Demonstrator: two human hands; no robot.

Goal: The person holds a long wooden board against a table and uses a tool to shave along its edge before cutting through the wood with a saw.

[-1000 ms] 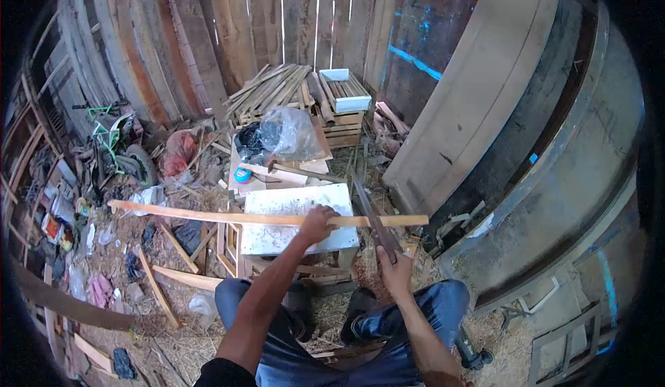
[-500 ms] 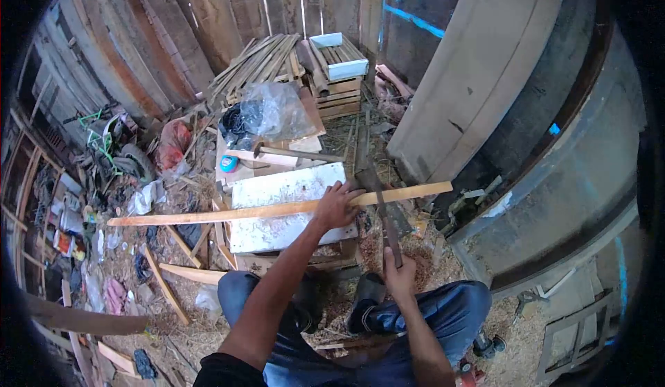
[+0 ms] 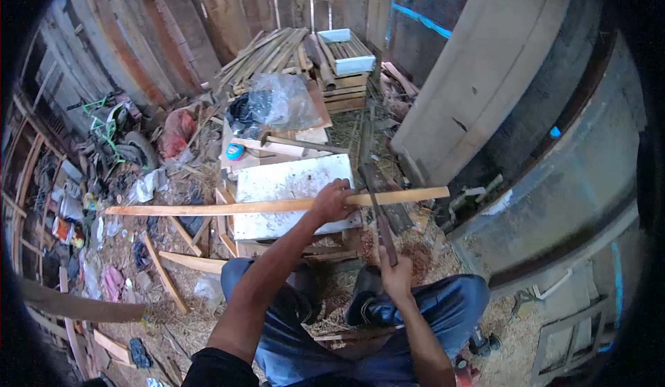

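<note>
A long, narrow wooden strip (image 3: 277,208) lies across a white, stained board (image 3: 294,172), both its ends sticking out past the sides. My left hand (image 3: 332,201) grips the strip near the board's right edge, fingers curled over it. My right hand (image 3: 396,276), between my knees, is closed round the near end of a long-bladed cutting tool (image 3: 384,233). Its dark, thin blade points away from me and crosses the strip just right of my left hand. Most of the tool's grip is hidden in my fist.
Beyond the board lie a hammer (image 3: 305,144), a blue tape measure (image 3: 235,152) and clear plastic (image 3: 280,103). Stacked sticks (image 3: 267,60) and a white crate (image 3: 355,65) stand behind. Offcuts (image 3: 166,273) litter the left floor. A large curved panel (image 3: 485,75) leans at right.
The view has shifted slightly. Across the strip the blade now looks narrower and more edge-on. My left hand keeps its hold, and my right hand has moved slightly.
</note>
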